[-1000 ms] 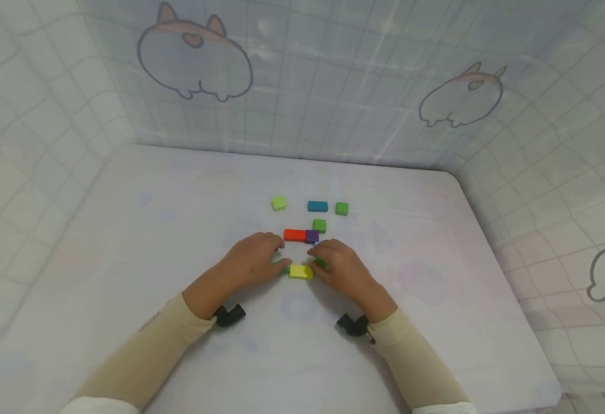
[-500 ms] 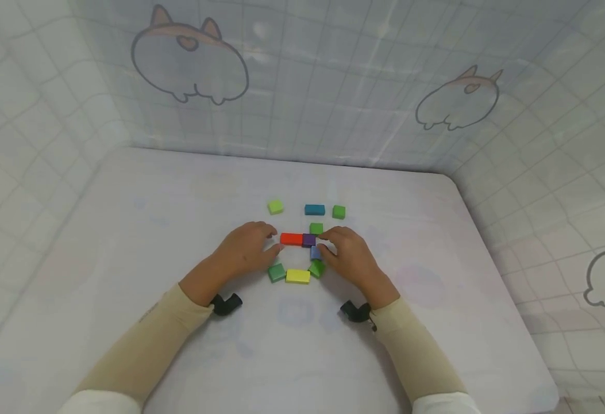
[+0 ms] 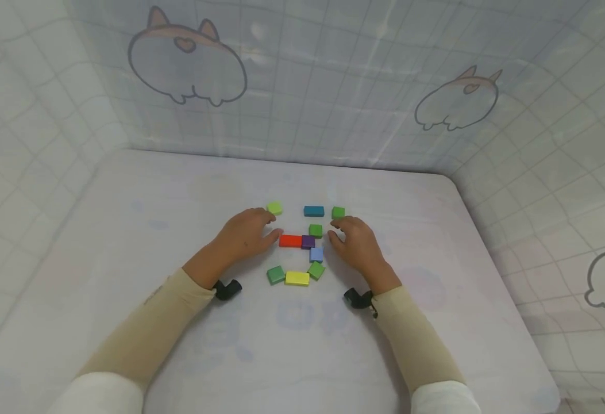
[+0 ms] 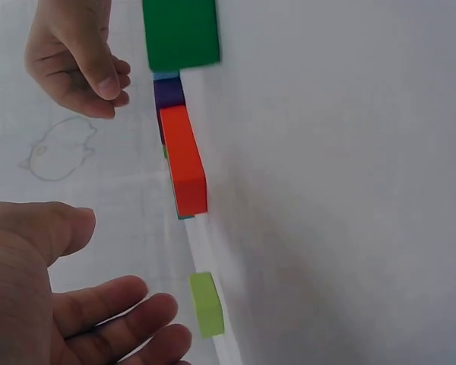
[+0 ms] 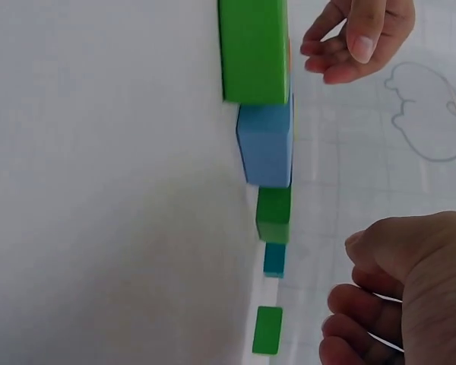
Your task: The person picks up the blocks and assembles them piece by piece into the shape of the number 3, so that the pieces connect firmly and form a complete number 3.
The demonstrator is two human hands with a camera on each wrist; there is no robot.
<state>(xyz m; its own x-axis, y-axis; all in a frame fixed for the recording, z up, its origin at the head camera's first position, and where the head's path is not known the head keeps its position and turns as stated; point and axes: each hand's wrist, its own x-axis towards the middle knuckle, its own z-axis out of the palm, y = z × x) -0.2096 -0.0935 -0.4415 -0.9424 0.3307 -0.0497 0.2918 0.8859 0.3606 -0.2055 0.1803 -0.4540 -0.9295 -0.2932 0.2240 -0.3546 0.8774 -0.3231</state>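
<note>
- Just beside the fingertips (image 4: 175,339) of the loosely bent left hand (image 4: 45,304): yellow-green block (image 4: 206,306).
- Farther out, beyond the thumb (image 4: 68,228) tip: red block (image 4: 184,163).
- At its end away from those fingers: purple block (image 4: 169,93).
- Farthest from them: dark green block (image 4: 181,34), with light-blue sliver (image 4: 167,75) between it and the purple.
- Well apart from the thumb: right hand (image 4: 76,57), fingers curved.

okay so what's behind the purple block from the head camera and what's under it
Just behind the purple block, slightly right, is a green block; farther back is a teal block. What lies directly under the purple block is covered.
</note>
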